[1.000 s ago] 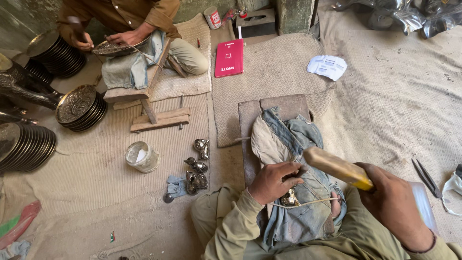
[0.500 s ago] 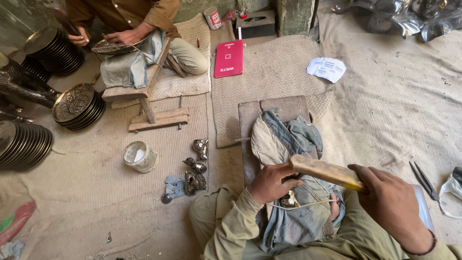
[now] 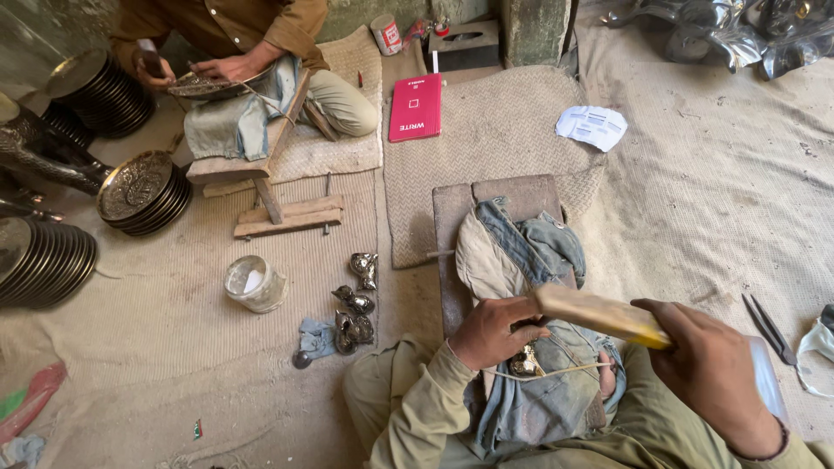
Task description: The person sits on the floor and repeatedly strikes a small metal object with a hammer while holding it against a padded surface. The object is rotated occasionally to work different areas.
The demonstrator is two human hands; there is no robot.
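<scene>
My left hand (image 3: 492, 332) grips a small shiny metal piece (image 3: 525, 360) pressed onto a denim cloth (image 3: 530, 252) draped over a wooden work block (image 3: 508, 195). A thin string (image 3: 556, 372) runs across the cloth under the piece. My right hand (image 3: 708, 365) holds a long yellowish wooden-handled tool (image 3: 599, 314), its far end lying over the piece by my left fingers. Both sleeves are olive green.
Small metal figures (image 3: 354, 304) and a glass jar (image 3: 253, 282) lie left of the block. Stacked engraved metal plates (image 3: 143, 189) sit far left. Another person (image 3: 234, 61) works a plate on a wooden bench. A red notebook (image 3: 415, 106), white paper (image 3: 592, 126) and scissors (image 3: 769, 328) lie on the mats.
The tool in my right hand has swung slightly lower and forward over the piece. My left hand stays on the piece. The other person keeps working at the bench.
</scene>
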